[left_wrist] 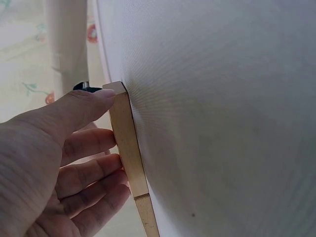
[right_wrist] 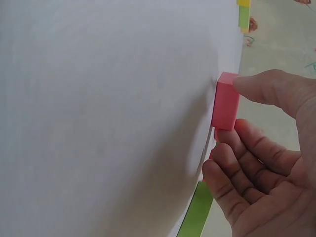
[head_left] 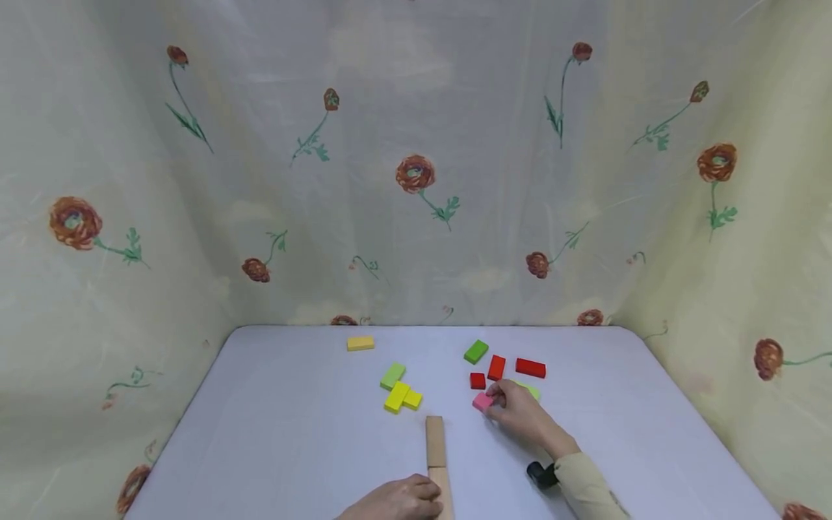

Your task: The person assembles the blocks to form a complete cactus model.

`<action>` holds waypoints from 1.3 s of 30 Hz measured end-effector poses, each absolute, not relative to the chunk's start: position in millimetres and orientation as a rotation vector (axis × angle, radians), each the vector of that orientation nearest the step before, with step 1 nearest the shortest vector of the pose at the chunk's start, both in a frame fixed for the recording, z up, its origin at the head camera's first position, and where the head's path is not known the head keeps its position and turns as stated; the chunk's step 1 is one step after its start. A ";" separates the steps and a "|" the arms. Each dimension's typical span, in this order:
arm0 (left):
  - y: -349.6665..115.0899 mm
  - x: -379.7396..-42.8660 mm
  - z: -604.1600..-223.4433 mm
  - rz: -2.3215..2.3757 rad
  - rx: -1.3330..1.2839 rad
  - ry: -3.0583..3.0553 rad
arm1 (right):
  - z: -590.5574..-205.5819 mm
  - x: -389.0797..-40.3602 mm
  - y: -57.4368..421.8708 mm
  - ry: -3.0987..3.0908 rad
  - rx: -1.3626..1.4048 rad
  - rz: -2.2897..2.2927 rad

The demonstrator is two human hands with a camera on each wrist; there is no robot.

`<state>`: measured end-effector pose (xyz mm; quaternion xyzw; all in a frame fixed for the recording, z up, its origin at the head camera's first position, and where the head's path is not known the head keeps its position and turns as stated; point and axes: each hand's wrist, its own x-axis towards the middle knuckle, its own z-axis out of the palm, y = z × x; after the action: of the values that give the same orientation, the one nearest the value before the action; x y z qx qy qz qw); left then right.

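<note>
Two wooden blocks lie end to end in a line, the far one (head_left: pixel 435 442) and the near one (head_left: pixel 441 478). My left hand (head_left: pixel 401 500) holds the near block, thumb at its near end and fingertips along its side in the left wrist view. To the right, my right hand (head_left: pixel 520 417) pinches a pink block (right_wrist: pixel 225 103) between thumb and fingers, low over the table. A light green block (head_left: pixel 529 390) is partly hidden behind that hand. Just beyond the pink block lie a small red block (head_left: pixel 477 380) and a longer red block (head_left: pixel 497 367).
Farther back are a green block (head_left: pixel 477 352) and another red block (head_left: pixel 531 368). Left of centre, a light green block (head_left: pixel 393 375) lies by two yellow blocks (head_left: pixel 397 397). A pale yellow block (head_left: pixel 360 344) sits near the white table's (head_left: pixel 279 426) far edge. Flowered curtains surround it.
</note>
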<state>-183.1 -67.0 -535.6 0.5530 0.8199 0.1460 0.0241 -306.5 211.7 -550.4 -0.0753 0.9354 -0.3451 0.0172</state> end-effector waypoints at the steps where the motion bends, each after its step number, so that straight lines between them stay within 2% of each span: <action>1: -67.4 -183.2 -535.4 0.450 1.702 2.532 | -550.2 -306.4 209.7 2.901 -0.248 -1.075; 18: -68.4 -184.1 -531.8 0.442 1.671 2.490 | -543.0 -312.7 175.9 2.894 -0.557 -0.951; 39: -70.2 -180.7 -530.3 0.362 1.657 2.535 | -541.0 -310.0 147.2 2.845 -0.689 -0.862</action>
<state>-180.7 -70.2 -530.3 0.5426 0.8303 0.1184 0.0456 -310.0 147.2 -541.0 -0.2255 0.9313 -0.2823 0.0451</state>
